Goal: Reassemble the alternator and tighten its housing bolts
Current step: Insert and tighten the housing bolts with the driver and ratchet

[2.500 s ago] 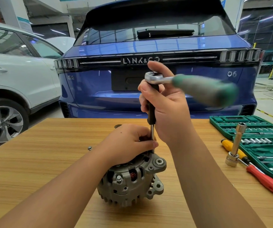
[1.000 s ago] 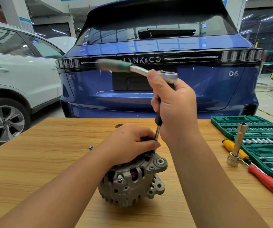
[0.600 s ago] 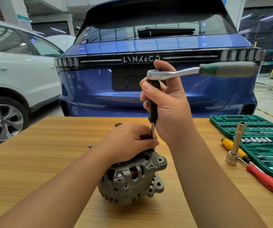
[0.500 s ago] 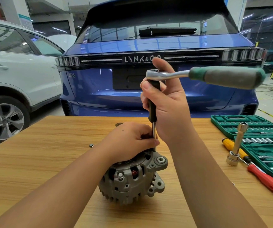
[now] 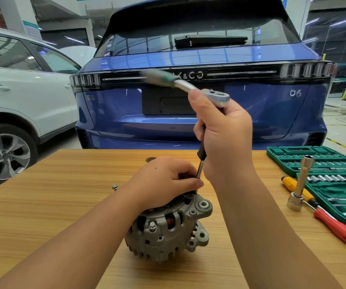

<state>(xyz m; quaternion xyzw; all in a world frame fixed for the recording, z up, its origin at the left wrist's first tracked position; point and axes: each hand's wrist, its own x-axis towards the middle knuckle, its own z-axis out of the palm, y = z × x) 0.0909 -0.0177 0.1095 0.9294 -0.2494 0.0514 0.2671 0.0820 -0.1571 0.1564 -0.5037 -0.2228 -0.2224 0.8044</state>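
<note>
We see a grey alternator (image 5: 167, 228) standing near the middle of a wooden table (image 5: 53, 195). The left hand (image 5: 165, 180) rests on top of it, its grip curled, pinching the thin shaft of an extension bar (image 5: 200, 161) just above the housing. The right hand (image 5: 224, 138) is wrapped round the bar's upper part, thumb up against the head of a ratchet (image 5: 209, 93), whose blurred green handle points far left. At the right edge lies an open green tool case (image 5: 280, 155) with rows of sockets and bits in its moulded slots. Beside it stands a long socket (image 5: 299, 184), in front of a yellow screwdriver (image 5: 293, 184) and a red screwdriver (image 5: 336, 230). A loose bolt (image 5: 115, 186) lies left of the alternator. A blue car (image 5: 188, 126) and a white car (image 5: 21, 101) stand beyond.
</note>
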